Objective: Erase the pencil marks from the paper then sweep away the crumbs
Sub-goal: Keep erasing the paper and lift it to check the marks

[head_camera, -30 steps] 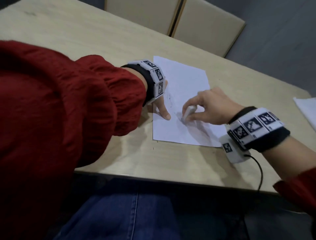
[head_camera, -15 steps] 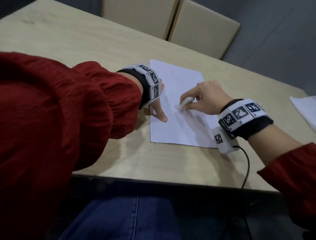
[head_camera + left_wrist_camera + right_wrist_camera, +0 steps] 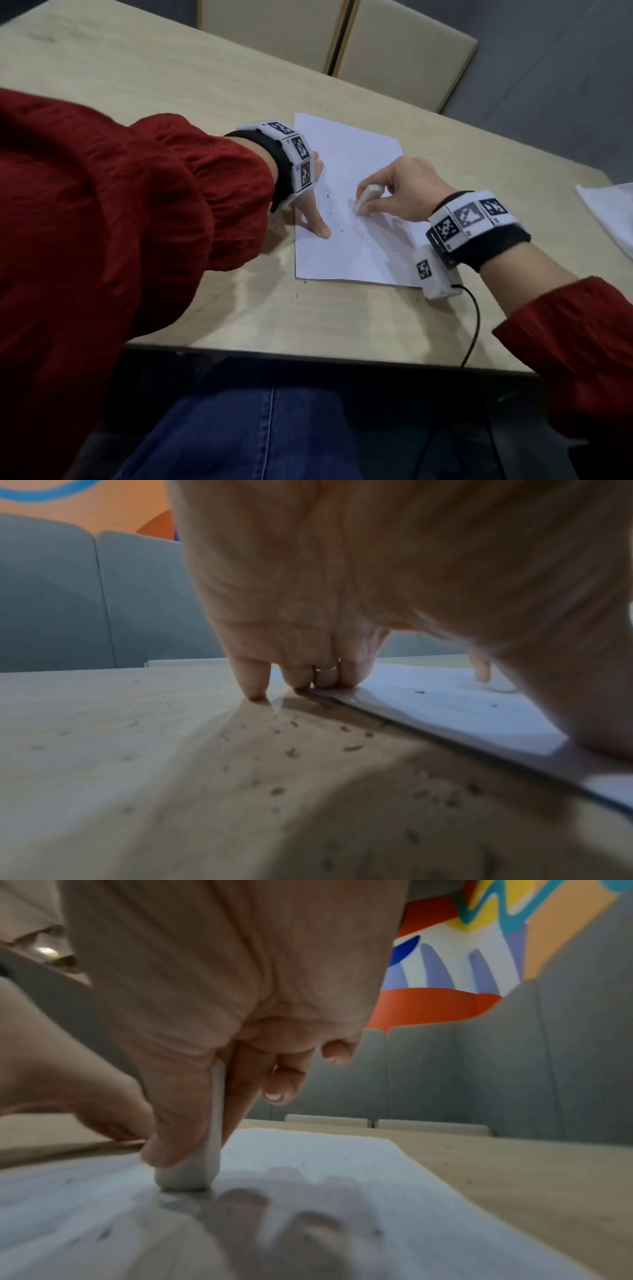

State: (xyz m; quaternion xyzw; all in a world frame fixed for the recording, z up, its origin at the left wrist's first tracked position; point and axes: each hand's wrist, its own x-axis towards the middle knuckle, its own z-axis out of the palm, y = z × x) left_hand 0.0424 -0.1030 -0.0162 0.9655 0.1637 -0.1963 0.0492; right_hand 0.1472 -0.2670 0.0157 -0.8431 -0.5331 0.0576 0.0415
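Observation:
A white sheet of paper (image 3: 346, 219) lies on the wooden table (image 3: 171, 78). My right hand (image 3: 397, 195) pinches a white eraser (image 3: 364, 200) between thumb and fingers, its lower end pressed on the paper (image 3: 308, 1164) over faint grey pencil marks (image 3: 329, 205). The eraser (image 3: 192, 1172) stands on end in the right wrist view. My left hand (image 3: 313, 212) lies flat, thumb and fingertips (image 3: 255, 688) pressing on the sheet's left edge (image 3: 445, 704) and the table beside it. Dark eraser crumbs (image 3: 291, 750) are scattered on the table next to that edge, with a few on the paper.
Two beige chair backs (image 3: 394, 51) stand beyond the table's far edge. Another white sheet (image 3: 609, 212) lies at the right edge of the table. A black cable (image 3: 474, 325) hangs from my right wrist over the near edge.
My right hand has rubbed the eraser back and forth across the marks, up the sheet and then a little down again. My left hand has stayed pressing the paper's left edge.

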